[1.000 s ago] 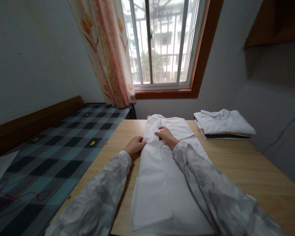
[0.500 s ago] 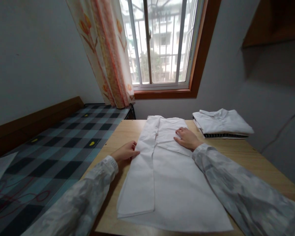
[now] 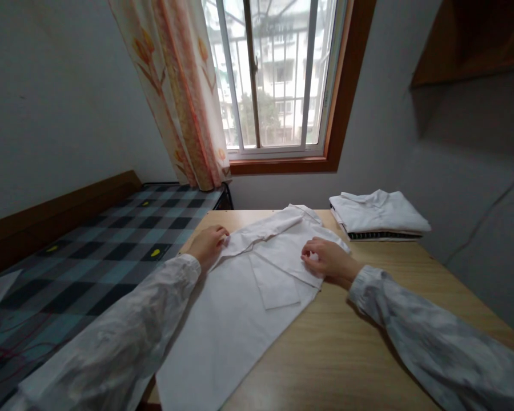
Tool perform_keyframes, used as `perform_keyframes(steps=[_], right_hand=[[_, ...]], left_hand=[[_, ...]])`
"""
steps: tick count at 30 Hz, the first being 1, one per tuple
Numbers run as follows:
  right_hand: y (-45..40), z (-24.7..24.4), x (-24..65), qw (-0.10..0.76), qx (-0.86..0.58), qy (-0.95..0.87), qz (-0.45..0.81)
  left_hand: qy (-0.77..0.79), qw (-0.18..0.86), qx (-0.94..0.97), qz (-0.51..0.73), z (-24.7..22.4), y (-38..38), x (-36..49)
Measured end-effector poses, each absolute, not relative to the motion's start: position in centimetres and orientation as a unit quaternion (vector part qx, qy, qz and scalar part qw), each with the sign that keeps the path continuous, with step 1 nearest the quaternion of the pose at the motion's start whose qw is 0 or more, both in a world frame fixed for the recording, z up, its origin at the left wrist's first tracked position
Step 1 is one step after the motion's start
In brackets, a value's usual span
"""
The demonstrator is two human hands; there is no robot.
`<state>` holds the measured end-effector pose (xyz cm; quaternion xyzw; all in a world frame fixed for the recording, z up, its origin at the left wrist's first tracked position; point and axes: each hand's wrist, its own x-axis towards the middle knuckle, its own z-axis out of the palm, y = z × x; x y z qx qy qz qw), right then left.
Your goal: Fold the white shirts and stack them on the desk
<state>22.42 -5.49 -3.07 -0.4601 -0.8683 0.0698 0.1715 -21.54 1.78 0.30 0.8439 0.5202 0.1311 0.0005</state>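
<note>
A white shirt (image 3: 235, 308), partly folded, lies slantwise on the wooden table, its collar end toward the window and its hem toward the near left. My left hand (image 3: 208, 245) is closed on the shirt's left edge, the fingers pinching the cloth. On the opposite side, my right hand (image 3: 328, 260) has its fingers curled together on the fabric near the right edge. A folded-in sleeve (image 3: 276, 279) shows in the middle of the shirt. Both my forearms are covered by loose grey-white sleeves.
Folded clothes (image 3: 379, 211), white on top with a dark striped layer beneath, sit at the table's back right. The wooden table (image 3: 351, 348) adjoins a bed with a checked cover (image 3: 124, 251) on the left. A curtain (image 3: 184, 97) hangs beside the window.
The shirt has turned on the table: its hem has swung to the left and its collar end to the right. My left hand moved farther away; my right hand moved slightly nearer.
</note>
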Motion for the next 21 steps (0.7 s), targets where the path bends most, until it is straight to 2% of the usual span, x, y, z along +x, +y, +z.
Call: perform_keyframes(steps=[4,8,15,21], right_hand=[[-2.5,-4.5,24.7,0.189,-0.489,-0.851,-0.010],[-2.5,-5.8,25.5,0.171,-0.509,-0.843,-0.028],[-9.6,-5.0,25.3,0.147,-0.492,-0.856,-0.054],[-14.6,-3.9,26.4,0.113,-0.504,-0.855,-0.047]], left_hand=[[0.419,0.077,0.899,0.105,-0.1,-1.1,-20.5],[0.397,0.069,0.912,0.081,-0.9,-2.1,-21.3],[0.392,0.030,0.916,0.082,-2.1,1.4,-20.9],[0.387,0.061,0.914,0.108,-2.9,3.0,-15.9]])
